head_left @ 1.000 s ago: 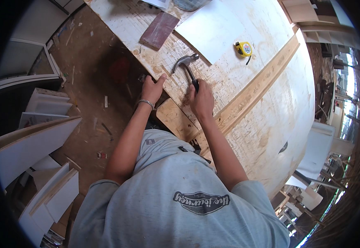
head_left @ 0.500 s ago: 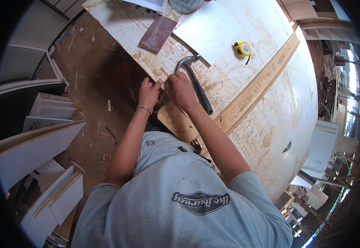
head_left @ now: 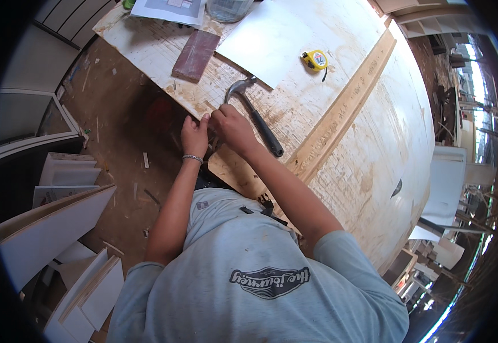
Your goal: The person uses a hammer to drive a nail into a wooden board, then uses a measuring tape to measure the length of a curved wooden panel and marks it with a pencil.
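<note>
My right hand [head_left: 233,127] is closed at the near left edge of the white, scuffed worktable [head_left: 369,194], its fingertips pinched on something I cannot make out. My left hand [head_left: 195,137] is beside it at that edge, its fingers closed near my right fingertips; what they hold is hidden. A claw hammer [head_left: 265,132] with a black handle lies on the table just right of my right hand. Beyond my hands lie a flat maroon block [head_left: 196,54] and a white sheet [head_left: 260,40]. A yellow tape measure [head_left: 314,59] sits right of the sheet.
A long wooden strip [head_left: 343,100] crosses the table on the right. A bucket [head_left: 228,8] and papers [head_left: 166,11] are at the far end. White boards [head_left: 55,223] stand at my left above a littered floor [head_left: 123,171]. Shelving and stacked panels [head_left: 443,183] line the right side.
My right hand has let go of the hammer, now lying on the table, and moved left to meet my left hand at the edge. The camera view has shifted slightly.
</note>
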Motion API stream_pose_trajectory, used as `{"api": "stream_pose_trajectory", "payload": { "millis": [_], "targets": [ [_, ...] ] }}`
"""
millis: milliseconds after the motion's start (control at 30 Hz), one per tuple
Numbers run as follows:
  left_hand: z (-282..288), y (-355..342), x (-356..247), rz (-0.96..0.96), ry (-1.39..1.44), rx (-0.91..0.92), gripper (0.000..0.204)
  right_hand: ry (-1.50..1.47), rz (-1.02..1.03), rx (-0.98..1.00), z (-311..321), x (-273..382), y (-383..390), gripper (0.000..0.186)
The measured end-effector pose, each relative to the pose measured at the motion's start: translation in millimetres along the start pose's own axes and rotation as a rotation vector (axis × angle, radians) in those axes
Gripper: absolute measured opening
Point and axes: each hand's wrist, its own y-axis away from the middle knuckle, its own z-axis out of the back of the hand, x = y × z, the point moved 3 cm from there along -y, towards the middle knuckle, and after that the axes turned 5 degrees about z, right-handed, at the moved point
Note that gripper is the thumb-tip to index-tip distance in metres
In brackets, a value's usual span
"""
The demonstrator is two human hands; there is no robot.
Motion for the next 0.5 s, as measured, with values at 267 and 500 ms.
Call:
{"api": "stream_pose_trajectory", "payload": {
  "millis": [267, 500],
  "targets": [
    [2, 2, -4, 0.038, -0.112, -0.031, 0.029, 0.135, -0.068, 0.067, -3, 7, 1, 0.008],
    [-2, 10, -20, 0.108, -0.167, -0.045, 0.033, 0.017, -0.118, -0.162, 2, 0, 15, 0.019]
  ]
}}
